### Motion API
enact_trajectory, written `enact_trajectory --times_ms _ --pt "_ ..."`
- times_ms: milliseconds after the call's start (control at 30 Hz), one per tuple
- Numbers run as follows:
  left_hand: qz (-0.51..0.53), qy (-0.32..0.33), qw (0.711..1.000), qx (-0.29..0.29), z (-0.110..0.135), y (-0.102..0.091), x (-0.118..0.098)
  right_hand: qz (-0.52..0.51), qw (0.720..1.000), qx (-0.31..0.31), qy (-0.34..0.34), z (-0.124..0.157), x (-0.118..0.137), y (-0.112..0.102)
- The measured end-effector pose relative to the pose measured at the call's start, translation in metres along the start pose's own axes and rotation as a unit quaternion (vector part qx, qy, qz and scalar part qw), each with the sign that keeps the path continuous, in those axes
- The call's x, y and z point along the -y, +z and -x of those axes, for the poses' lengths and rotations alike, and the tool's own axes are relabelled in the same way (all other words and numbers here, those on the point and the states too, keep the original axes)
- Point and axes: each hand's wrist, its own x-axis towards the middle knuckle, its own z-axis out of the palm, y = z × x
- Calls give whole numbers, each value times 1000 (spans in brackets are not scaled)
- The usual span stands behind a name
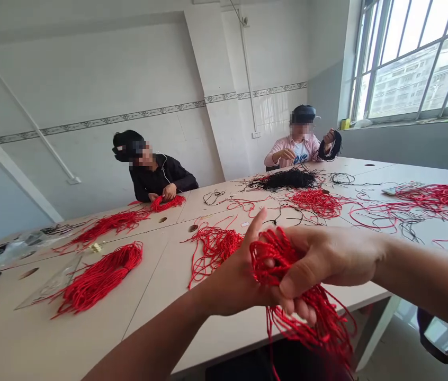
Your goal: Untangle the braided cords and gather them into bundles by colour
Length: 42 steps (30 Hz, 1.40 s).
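A thick bunch of thin red cords [287, 312] hangs in front of me, looped and tangled. My left hand [232, 275] comes in from the lower left with its thumb raised, gripping the bunch from one side. My right hand [327, 262] reaches in from the right and closes over the cords from the other side. Part of the bunch is hidden between my two hands. Below them, a loose heap of red cords [216, 248] lies on the table.
A long pale table [156, 312] holds more red bundles, a black cord pile [283, 180] and clear plastic bags [9, 251]. Two seated co-workers [156, 172] [299, 143] handle cords across it. A bright window [414, 58] fills the right wall.
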Motion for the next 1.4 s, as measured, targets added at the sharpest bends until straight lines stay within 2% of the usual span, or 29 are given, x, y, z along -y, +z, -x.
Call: enact_trajectory --times_ms 100,167,333,433,500,567,733,867,1000,1100,1167,1233,1333,1400 --pt "70 -58 995 39 0 6 2 36 999 3 26 -1 2 6" --pt "90 -88 992 26 4 3 4 47 999 -26 9 0 1 4" --pt "17 -76 993 -91 22 -25 8 80 991 -109 1 5 -5 -11" --pt "-78 -38 988 -130 36 -40 4 137 982 -129 29 5 -4 -15" --pt "-149 -12 978 -147 45 -48 0 226 964 -116 79 5 1 -15" --pt "-201 4 967 -158 55 -56 -1 319 935 -99 118 4 8 -13" --pt "-325 0 933 -153 81 -71 14 437 887 -95 110 -3 25 -8" --pt "-351 -1 924 -151 101 -79 29 497 858 -54 119 -20 32 -3" --pt "-347 -30 917 -192 123 -88 42 555 825 -15 105 -59 39 0" --pt "-357 -51 906 -221 143 -99 56 609 789 1 81 -103 46 5" --pt "-376 -59 889 -256 155 -114 66 633 772 7 60 -138 54 12" --pt "-407 -61 859 -303 166 -138 71 660 751 -2 28 -175 65 20" --pt "-461 -61 808 -362 179 -186 71 703 709 -36 -52 -230 77 35" --pt "-494 -68 779 -380 189 -216 71 717 687 -46 -106 -261 74 45"
